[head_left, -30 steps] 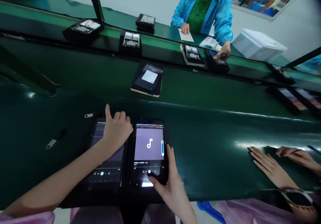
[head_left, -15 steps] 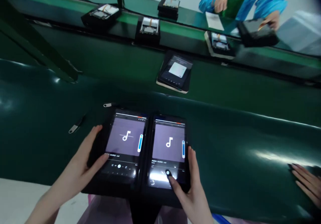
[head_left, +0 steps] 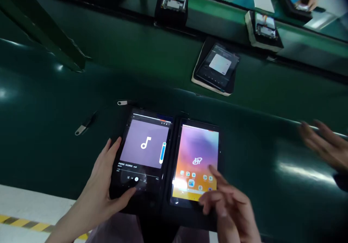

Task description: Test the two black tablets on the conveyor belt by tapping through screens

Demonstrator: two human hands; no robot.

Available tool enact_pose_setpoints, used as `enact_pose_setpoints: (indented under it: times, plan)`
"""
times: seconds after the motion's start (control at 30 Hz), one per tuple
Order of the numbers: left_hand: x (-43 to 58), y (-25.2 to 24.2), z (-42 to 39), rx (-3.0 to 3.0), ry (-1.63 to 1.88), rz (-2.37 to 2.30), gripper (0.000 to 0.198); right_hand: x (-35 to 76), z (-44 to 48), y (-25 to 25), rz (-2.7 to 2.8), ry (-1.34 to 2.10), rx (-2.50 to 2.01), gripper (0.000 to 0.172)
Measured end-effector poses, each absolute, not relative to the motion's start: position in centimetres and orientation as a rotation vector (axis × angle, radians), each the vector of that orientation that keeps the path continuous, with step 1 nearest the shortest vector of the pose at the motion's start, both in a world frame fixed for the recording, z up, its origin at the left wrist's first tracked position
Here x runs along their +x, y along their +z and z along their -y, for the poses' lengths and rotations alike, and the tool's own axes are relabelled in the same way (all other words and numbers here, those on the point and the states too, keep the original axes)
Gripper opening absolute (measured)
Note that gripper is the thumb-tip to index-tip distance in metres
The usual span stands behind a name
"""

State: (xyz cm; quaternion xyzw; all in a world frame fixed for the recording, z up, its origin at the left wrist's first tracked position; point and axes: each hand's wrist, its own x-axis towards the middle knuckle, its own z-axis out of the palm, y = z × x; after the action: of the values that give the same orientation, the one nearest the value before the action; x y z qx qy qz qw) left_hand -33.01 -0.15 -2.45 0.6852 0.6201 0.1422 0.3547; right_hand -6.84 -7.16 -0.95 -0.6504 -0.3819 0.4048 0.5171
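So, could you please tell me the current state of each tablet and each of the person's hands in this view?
Left tablet: screen on, music player showing.
Right tablet: screen on, home screen with app icons.
Far tablet: lit, lying flat on the belt.
Left hand: gripping the left tablet's edge, thumb on its screen.
Right hand: open, fingers over the right tablet's lower corner.

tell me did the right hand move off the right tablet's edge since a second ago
Yes. The right hand has left the right tablet's right edge and come in over the lower screen, fingers spread, toward the left tablet.
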Motion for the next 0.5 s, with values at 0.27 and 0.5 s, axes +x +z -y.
enact_pose_setpoints:
  times: [0.27,0.5]
  plan:
    - [-32.9,-3.0,-0.1,1.858,0.399,-1.588,0.082,-7.8,3.4,1.4,0.926,1.832,-1.461,0.019]
    - [-33.2,-2.9,-0.2,1.737,0.415,-1.577,0.082,-5.7,3.4,1.4,1.039,1.048,-1.582,0.010]
